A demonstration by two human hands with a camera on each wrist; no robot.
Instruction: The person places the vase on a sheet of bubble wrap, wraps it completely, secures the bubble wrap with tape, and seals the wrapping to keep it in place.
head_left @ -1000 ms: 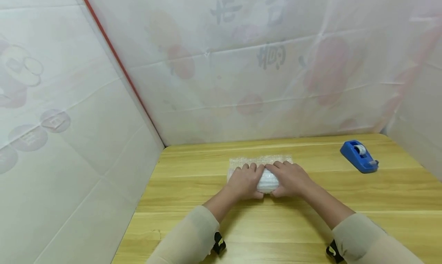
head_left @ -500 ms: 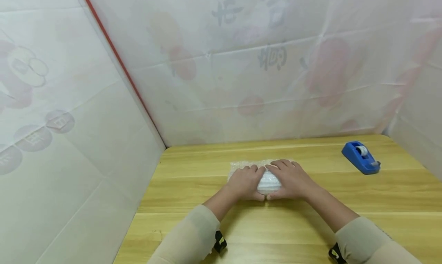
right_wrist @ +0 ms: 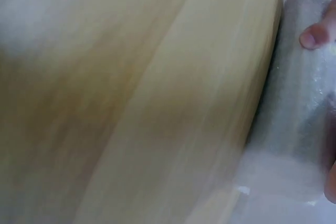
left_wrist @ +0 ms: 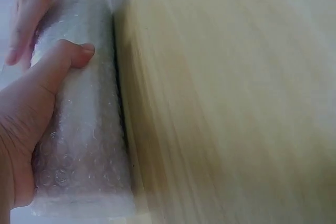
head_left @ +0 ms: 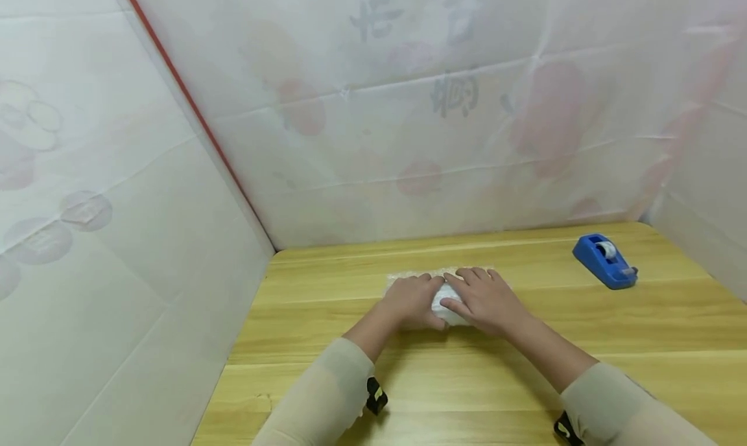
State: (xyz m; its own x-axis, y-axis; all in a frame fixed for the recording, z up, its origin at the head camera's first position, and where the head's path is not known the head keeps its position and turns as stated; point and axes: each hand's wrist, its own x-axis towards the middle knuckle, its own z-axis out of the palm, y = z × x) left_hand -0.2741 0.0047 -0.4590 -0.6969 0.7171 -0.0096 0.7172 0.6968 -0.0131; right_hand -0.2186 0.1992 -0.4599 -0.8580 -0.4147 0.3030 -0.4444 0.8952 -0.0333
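Observation:
A roll wrapped in clear bubble wrap (head_left: 454, 315) lies crosswise on the wooden table, whitish underneath; what is inside cannot be made out. My left hand (head_left: 413, 301) grips the roll's left part, its thumb bent over the near side in the left wrist view. On the right part rests my right hand (head_left: 487, 301), thumb and fingers stretched out over the top and far side. A flat strip of bubble wrap (head_left: 397, 276) shows beyond the hands. In the right wrist view the roll (right_wrist: 294, 98) fills the right side, and my right hand is mostly cut off.
A blue tape dispenser (head_left: 605, 261) with a roll of tape stands at the table's back right. The wooden table (head_left: 315, 284) meets a whitish sheet wall (head_left: 362, 206) behind, with similar sheets at left and right.
My right thumb has lifted from the roll's near side and now lies across its top. The left hand keeps its hold. The head view shifts slightly.

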